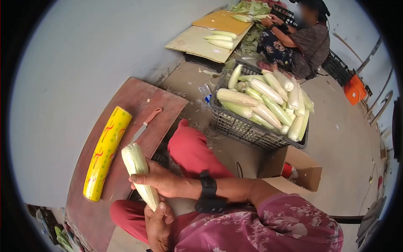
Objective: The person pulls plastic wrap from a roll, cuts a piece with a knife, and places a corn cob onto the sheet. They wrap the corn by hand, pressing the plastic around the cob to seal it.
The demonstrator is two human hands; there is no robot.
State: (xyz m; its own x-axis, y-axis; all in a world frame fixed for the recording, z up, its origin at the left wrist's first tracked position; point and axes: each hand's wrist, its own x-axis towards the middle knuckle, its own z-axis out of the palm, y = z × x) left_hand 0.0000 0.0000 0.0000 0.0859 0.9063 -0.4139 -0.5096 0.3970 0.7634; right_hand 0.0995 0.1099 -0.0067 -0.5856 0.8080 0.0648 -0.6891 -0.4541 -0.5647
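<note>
A pale green ear of corn [137,164], still in its thin inner husk, is held at a slant over the edge of the low red table [121,168]. My right hand [159,178] wraps round its middle, thumb across the front. At the lower, narrower end, my left hand [158,220] grips the tip between thumb and fingers. Just beyond the corn's upper end lies a knife [147,124] with a reddish handle. A yellow printed roll [107,153] rests lengthwise on the table, left of the corn.
A black plastic crate [252,133] heaped with ears of corn stands beyond my knee. Near it is an open cardboard box [308,174]. Another person [308,44] sits at the back by a low board [197,40] with several ears. An orange bucket [355,90] stands far right.
</note>
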